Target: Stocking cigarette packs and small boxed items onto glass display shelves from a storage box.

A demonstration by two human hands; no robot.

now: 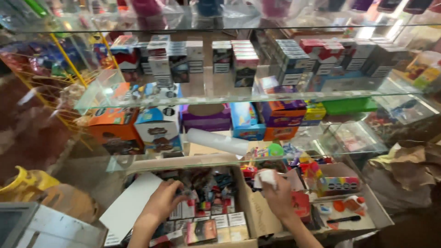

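My left hand [161, 202] reaches into an open cardboard box [257, 216] full of small colourful packets [209, 188], its fingers closed around some of them. My right hand [275, 193] hovers over the box's right wall, gripping a small white crumpled thing [265, 177], maybe paper or cloth. Flat small cartons [220, 225] lie in rows at the box's near end. A white sheet [131, 204] leans at the box's left side.
Glass shelves [206, 96] above carry rows of small packs [243, 57] and coloured boxes [156, 124]. A second tray [349, 211] at right holds sweets and a black pen. Crumpled brown paper [409, 170] lies at right, a yellow wire rack [69, 64] at left.
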